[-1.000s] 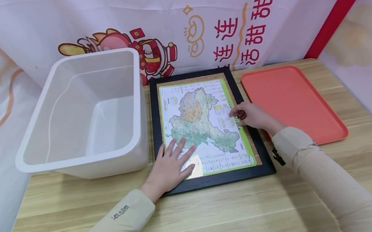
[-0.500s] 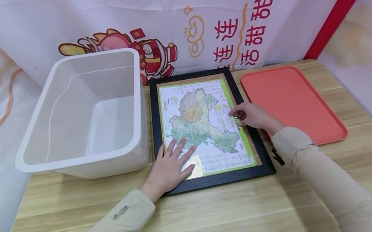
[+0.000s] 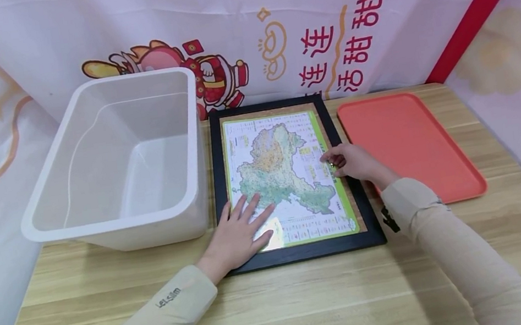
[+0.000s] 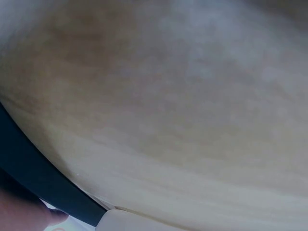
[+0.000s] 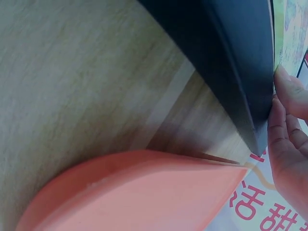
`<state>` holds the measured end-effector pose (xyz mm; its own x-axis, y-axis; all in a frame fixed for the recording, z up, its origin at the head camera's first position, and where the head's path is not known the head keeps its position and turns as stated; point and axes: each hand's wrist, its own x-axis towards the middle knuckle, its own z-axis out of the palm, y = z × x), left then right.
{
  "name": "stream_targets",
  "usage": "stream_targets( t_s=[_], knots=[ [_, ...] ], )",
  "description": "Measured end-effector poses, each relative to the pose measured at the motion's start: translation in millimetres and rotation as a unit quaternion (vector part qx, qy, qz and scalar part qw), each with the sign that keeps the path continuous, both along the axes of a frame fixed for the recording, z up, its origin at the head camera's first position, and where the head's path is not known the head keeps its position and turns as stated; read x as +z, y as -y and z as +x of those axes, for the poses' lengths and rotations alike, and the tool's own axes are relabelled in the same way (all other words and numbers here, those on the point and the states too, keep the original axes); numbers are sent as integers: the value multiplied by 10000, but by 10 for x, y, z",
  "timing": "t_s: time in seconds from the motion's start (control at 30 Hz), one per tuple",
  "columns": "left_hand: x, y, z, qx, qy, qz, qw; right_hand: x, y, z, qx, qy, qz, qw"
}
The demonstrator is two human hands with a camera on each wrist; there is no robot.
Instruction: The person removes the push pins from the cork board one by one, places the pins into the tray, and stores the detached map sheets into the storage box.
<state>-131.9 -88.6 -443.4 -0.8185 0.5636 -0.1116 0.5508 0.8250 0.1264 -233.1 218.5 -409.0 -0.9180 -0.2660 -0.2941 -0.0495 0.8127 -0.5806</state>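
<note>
The relief map (image 3: 277,167) lies flat inside the black frame (image 3: 310,249). The left hand (image 3: 238,236) rests across the frame's near left corner, fingers spread and straight, grasping nothing. The right hand (image 3: 354,162) is at the frame's right side, fingers bent over the map's green border; whether they pinch anything cannot be told. A white plastic tub (image 3: 150,234) stands left of the frame, a red tray (image 3: 410,147) right.
</note>
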Motion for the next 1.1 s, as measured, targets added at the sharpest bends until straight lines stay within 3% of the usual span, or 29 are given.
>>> stream_targets(
  t_s=[0.7, 0.97, 1.1],
  knots=[
    [-16, 11, 1, -15, -32, 46, 10000, 2, 21, -11, 62, 26, 214, 9997],
    [-10, 11, 3, -5, -27, 29, 10000, 4, 28, 17, 75, 17, -11, 10000],
    [1, 8, 8, -15, -26, 37, 10000, -1, -1, 27, -69, 151, -366, 9992]
  ],
)
